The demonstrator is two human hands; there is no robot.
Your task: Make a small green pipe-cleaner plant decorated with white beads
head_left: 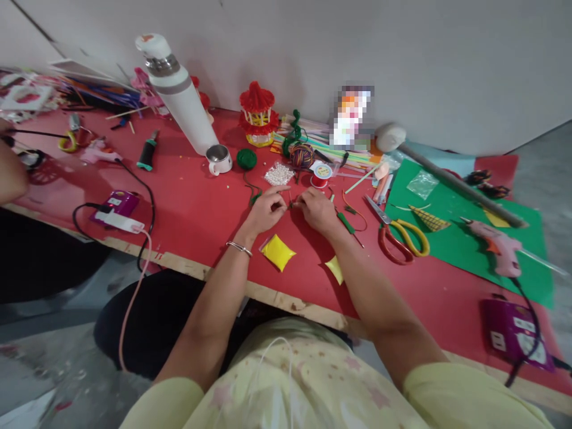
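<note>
One thin dark strand (290, 199) is pinched by the right hand (318, 210) at centre frame; whether it is also gripped by the left hand (266, 211), its fingers curled, cannot be told. Two yellow packets (277, 253) lie below, one partly covered by the right forearm (379, 292). Two yarn balls (302, 155), one thread spool (321, 176) and one bag of white beads (279, 174) are set above. Right of centre, one pair of scissors (406, 239) and one green-handled tool (345, 223) are placed. One bottle (185, 107) is stood at upper left, beside one cup (222, 162).
</note>
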